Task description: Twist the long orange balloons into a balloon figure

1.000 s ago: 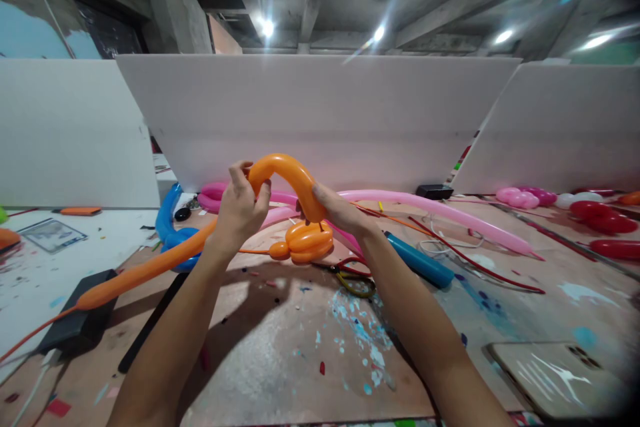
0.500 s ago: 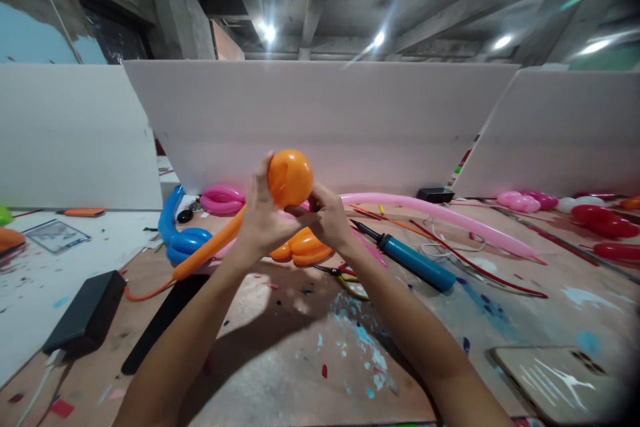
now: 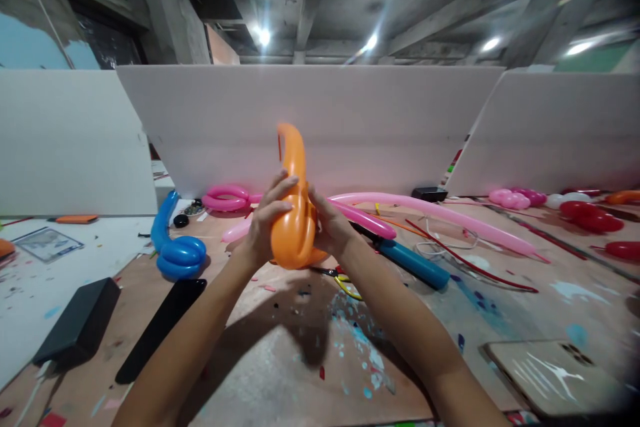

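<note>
left hand (image 3: 263, 225): bare | right hand (image 3: 334, 228): bare | both forearms (image 3: 203, 317): bare, slender, tapered

Ceiling lamps (image 3: 371, 42) are flaring into streaks under a dim concrete ceiling (image 3: 345, 0), while soft shadows are falling across the counter (image 3: 270, 373). Highlights are glinting on the orange balloon (image 3: 299, 221), its tip is blurring, and darkness is swallowing the frame's right-hand corners

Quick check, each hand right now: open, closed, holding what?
Left hand: closed, holding the orange balloon from its left side.
Right hand: holding the same balloon from its right side, fingers partly hidden.
</note>
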Available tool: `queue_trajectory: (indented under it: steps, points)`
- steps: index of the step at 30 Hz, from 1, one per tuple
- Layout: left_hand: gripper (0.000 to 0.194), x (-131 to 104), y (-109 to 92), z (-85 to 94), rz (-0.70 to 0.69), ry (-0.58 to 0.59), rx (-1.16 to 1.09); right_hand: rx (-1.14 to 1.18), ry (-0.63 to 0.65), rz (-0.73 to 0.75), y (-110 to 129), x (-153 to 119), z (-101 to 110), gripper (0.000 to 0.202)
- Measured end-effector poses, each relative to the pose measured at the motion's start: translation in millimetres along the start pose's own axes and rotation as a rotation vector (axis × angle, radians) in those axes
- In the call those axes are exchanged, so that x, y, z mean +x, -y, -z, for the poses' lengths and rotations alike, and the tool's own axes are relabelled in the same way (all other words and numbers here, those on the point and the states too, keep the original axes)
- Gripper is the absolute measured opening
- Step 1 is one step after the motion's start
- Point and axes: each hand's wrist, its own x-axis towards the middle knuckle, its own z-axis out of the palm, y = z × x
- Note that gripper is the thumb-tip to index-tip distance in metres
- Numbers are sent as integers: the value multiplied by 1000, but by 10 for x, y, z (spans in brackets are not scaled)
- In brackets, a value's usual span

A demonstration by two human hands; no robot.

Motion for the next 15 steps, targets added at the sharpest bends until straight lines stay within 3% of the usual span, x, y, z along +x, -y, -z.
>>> queue_trajectory:
  steps: [3,5,8,11,15]
  points:
    - [58,33,87,25,-264,50,-45,286,-99,-57,10,39,89,41]
    - [77,63,80,75,-253,185,-52,285,-161,-25,26,62,164,41]
    - [85,85,24,68,-63,260,-271,132,-280,128,55,73,262,45]
    - [77,98,-20,-46,196,136,-560,-62,-370,249,70,58,267,50]
    - [63,120,-21,-120,454,59,-688,-228,-307,256,21,43,124,47]
